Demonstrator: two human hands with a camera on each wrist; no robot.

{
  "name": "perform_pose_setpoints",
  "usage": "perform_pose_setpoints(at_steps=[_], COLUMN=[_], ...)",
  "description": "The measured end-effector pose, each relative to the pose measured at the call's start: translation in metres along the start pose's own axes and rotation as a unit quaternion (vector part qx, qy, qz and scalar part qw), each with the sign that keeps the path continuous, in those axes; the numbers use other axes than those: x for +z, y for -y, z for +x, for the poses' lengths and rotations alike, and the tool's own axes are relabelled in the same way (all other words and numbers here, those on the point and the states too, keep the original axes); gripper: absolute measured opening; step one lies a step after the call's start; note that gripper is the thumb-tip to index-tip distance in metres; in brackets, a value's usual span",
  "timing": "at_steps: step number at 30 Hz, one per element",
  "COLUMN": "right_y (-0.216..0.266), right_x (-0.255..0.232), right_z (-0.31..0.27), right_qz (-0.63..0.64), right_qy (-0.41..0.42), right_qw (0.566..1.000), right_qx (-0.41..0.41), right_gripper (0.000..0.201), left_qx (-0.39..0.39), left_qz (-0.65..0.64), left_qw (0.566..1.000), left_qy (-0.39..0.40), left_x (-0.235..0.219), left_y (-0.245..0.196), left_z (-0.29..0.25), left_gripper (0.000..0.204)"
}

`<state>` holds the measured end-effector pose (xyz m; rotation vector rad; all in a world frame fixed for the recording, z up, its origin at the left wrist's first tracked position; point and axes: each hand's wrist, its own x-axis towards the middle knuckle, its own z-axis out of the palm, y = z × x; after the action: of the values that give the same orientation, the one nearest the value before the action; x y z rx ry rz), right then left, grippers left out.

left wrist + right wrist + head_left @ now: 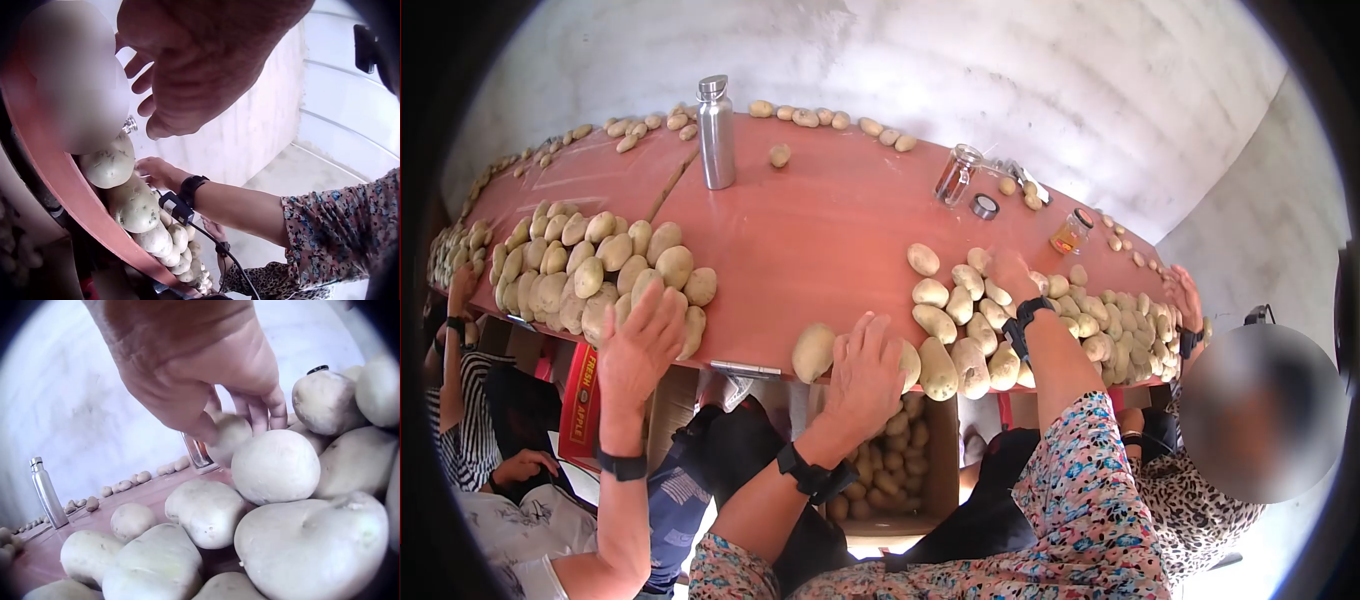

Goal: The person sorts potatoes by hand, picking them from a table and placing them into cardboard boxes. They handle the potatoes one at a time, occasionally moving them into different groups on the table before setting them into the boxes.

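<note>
My left hand (865, 372) rests at the near table edge, fingers loosely bent, between a large potato (813, 352) and a smaller one (910, 367). In the left wrist view the same hand (200, 69) is beside a big blurred potato (78, 78), with no potato seen inside its fingers. At the far side of the central potato pile (972, 368), my right hand (1012, 272) reaches down. The right wrist view has that hand (200, 375) pinching a small potato (230, 436) between thumb and fingers, just behind a rounder potato (275, 467).
A steel bottle (717, 140), glass jar (957, 176), lid (984, 206) and second jar (1071, 232) stand on the red table (800, 240). Another pile (590, 265) lies left, near a neighbour's hand (640, 345). Below is a box of potatoes (945, 470); another person sits at right.
</note>
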<state>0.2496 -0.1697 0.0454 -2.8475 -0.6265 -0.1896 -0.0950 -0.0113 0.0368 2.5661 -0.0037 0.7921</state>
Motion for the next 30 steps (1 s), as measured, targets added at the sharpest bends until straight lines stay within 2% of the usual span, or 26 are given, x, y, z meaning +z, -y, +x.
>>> perform_pose_setpoints(at_steps=[1,5,7,8,9,10,12,13,14,15,16,17,18,19,20,21,22,23,24,26,28,30], right_y=[-0.002,0.003,0.014,0.018,0.028,0.037,0.048,0.056,0.064,0.07,0.071,0.072,0.073,0.07,0.063,0.055,0.045,0.038,0.032,0.021,0.018,0.02], right_x=[-0.002,-0.013,-0.024,-0.029,-0.039,-0.047,-0.058,-0.062,-0.067,-0.072,-0.066,-0.061,-0.056,-0.044,-0.022,0.0,0.02,0.042,0.063,0.103,0.135,0.158], right_z=[-0.001,-0.015,-0.029,-0.041,-0.061,-0.084,-0.13,-0.157,-0.183,-0.207,-0.226,-0.242,-0.253,-0.259,-0.264,-0.267,-0.267,-0.263,-0.258,-0.254,-0.255,-0.258], right_qz=[-0.01,0.007,0.014,0.014,0.078,0.144,0.359,0.369,0.38,0.352,0.357,0.331,0.302,0.305,0.234,0.161,0.166,0.086,0.005,-0.025,-0.056,-0.038], right_qy=[0.03,0.041,-0.015,-0.009,-0.045,-0.075,0.056,0.093,0.127,0.188,0.198,0.267,0.332,0.334,0.382,0.427,0.433,0.45,0.462,0.455,0.447,0.477], right_qw=[0.999,0.999,1.0,1.0,0.995,0.982,0.925,0.916,0.903,0.904,0.902,0.887,0.867,0.866,0.865,0.855,0.853,0.856,0.853,0.86,0.866,0.875], right_qx=[-0.031,-0.007,-0.002,0.001,-0.051,-0.097,-0.108,-0.13,-0.152,-0.15,-0.138,-0.177,-0.218,-0.212,-0.229,-0.245,-0.24,-0.241,-0.243,-0.23,-0.217,-0.078], right_gripper=[0.028,0.027,0.029,0.029,0.025,0.02,0.02,0.018,0.017,0.014,0.014,0.015,0.016,0.016,0.018,0.021,0.021,0.023,0.026,0.027,0.028,0.028], left_qx=[-0.001,0.021,0.026,0.012,-0.004,-0.007,-0.014,-0.017,-0.028,-0.028,-0.025,-0.03,-0.027,-0.023,-0.022,0.014,0.048,0.058,0.056,0.083,0.074,0.06], left_qz=[-0.003,-0.013,-0.025,-0.041,-0.057,-0.058,-0.053,-0.048,-0.053,-0.073,-0.091,-0.095,-0.111,-0.126,-0.128,-0.087,-0.047,0.0,0.0,0.073,0.09,0.118], left_qw=[1.0,0.999,0.999,0.999,0.998,0.998,0.998,0.998,0.998,0.997,0.995,0.994,0.981,0.956,0.954,0.937,0.911,0.896,0.894,0.936,0.927,0.906], left_qy=[0.002,-0.026,-0.038,-0.013,0.016,-0.005,-0.036,-0.045,-0.022,0.008,0.033,0.045,0.155,0.262,0.268,0.338,0.407,0.441,0.445,0.334,0.357,0.402], left_x=[0.002,0.003,0.001,0.001,0.0,0.0,0.003,0.005,0.003,-0.003,-0.004,0.0,0.004,0.007,0.015,0.027,0.037,0.041,0.044,0.047,0.043,0.045], left_y=[-0.001,-0.003,-0.006,-0.006,-0.006,-0.006,-0.001,0.0,-0.002,-0.005,-0.005,-0.004,-0.002,-0.002,0.0,0.005,0.006,0.005,0.005,0.005,0.004,0.001], left_z=[0.0,-0.001,-0.001,-0.002,-0.005,-0.006,-0.005,-0.006,-0.007,-0.004,-0.004,-0.007,-0.009,-0.012,-0.022,-0.035,-0.045,-0.049,-0.054,-0.062,-0.059,-0.054], left_gripper=[0.037,0.03,0.026,0.021,0.016,0.015,0.013,0.013,0.013,0.013,0.015,0.015,0.015,0.015,0.015,0.016,0.017,0.016,0.016,0.015,0.015,0.02])
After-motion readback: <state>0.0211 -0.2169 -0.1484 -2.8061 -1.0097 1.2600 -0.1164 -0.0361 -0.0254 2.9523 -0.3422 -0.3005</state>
